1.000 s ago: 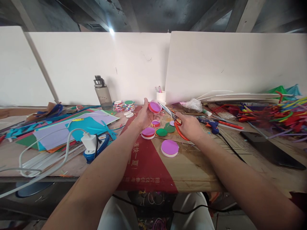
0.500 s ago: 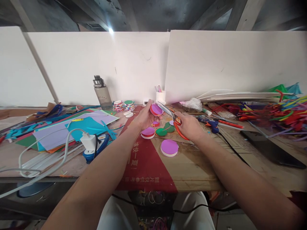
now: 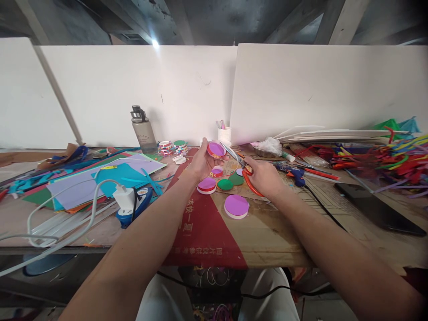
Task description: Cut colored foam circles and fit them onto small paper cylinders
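Between the fingers of my left hand [image 3: 199,164] is a small round piece [image 3: 216,150] with a purple face and a red rim, tilted up. My right hand [image 3: 264,174] is wrapped round the orange handles of a pair of scissors [image 3: 250,182]. Their metal blades point up and left, close to the rim of the held piece; whether they touch it I cannot tell. Below my hands lie a purple disc with a red and white rim [image 3: 206,184], a smaller red-rimmed disc [image 3: 217,171], green discs [image 3: 225,184] and a larger purple disc [image 3: 236,205].
Cardboard [image 3: 267,240] covers the table's middle. Coloured sheets [image 3: 73,191], a power strip [image 3: 142,200] and a bottle [image 3: 143,131] are on the left. A glue gun [image 3: 297,176], a black phone [image 3: 377,207] and a heap of coloured strips [image 3: 361,156] lie on the right.
The round piece in my left hand has turned and shifted slightly left, showing more of its red rim. The scissors stay near it, almost in place.
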The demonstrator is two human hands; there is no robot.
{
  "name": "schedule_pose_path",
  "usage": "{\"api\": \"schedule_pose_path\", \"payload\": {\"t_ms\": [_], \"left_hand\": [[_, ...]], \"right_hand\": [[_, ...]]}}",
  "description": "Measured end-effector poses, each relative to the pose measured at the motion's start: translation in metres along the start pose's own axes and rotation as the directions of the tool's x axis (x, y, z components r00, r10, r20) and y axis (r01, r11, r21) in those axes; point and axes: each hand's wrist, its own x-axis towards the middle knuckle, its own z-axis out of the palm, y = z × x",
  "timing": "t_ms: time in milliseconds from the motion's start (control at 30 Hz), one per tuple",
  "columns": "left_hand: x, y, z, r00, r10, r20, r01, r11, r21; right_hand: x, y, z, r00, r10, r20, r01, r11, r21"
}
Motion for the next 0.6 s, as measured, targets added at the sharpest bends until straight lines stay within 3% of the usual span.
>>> {"api": "schedule_pose_path", "payload": {"t_ms": [100, 300, 600], "left_hand": [[-0.0016, -0.0003, 0.0016, 1.000, -0.002, -0.008, 0.002, 1.000, 0.010], [-0.0027, -0.0016, -0.0008, 0.991, -0.088, 0.105, 0.082, 0.995, 0.061], [0.0005, 0.0008, -0.0046, 0.992, -0.105, 0.063, 0.099, 0.991, 0.088]], "right_hand": [[-0.0004, 0.0003, -0.0004, 1.000, -0.007, -0.004, 0.007, 1.000, 0.024], [0.0001, 0.0023, 0.0008, 0.999, -0.038, -0.023, 0.039, 0.999, 0.029], [0.0005, 0.0010, 0.0003, 0.998, -0.062, -0.004, 0.062, 0.998, 0.016]]}}
